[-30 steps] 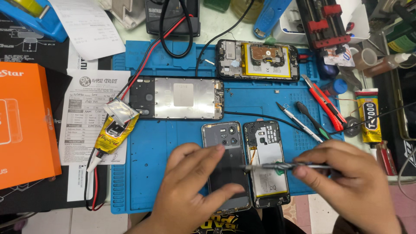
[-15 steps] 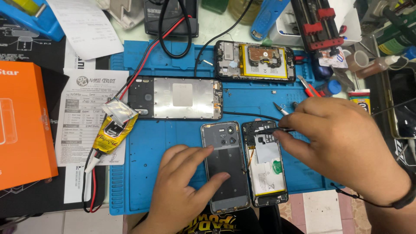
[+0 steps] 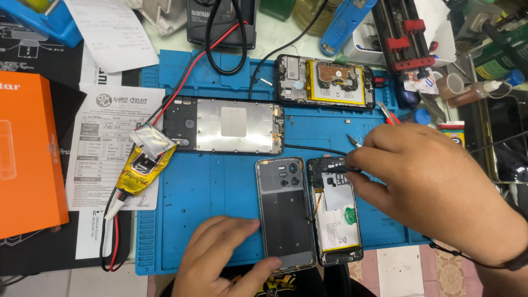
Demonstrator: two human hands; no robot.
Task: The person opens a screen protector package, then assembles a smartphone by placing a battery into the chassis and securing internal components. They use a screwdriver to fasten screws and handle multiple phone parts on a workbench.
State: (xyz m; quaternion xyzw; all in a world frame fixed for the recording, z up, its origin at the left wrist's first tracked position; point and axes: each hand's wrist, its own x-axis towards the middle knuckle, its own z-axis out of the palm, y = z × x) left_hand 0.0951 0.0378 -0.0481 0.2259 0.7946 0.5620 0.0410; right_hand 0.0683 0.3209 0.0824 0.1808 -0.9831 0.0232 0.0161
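A blue mat [image 3: 220, 192] covers the crowded bench. On it the opened phone [image 3: 335, 212] lies lengthwise toward the person, beside its grey back cover [image 3: 285, 214]. The right hand [image 3: 434, 187], nearer, pinches a thin tool at the phone's top end; the left hand [image 3: 225, 258] rests flat, fingers spread, touching the cover's lower edge.

Orange box [image 3: 27, 159] far left, flat, rect. White form [image 3: 110, 148] beside it w/ black print; yellow-black pouch [image 3: 140, 165] on its right edge. White slip [image 3: 113, 33] top left. Yellow tube [image 3: 452, 132] right.
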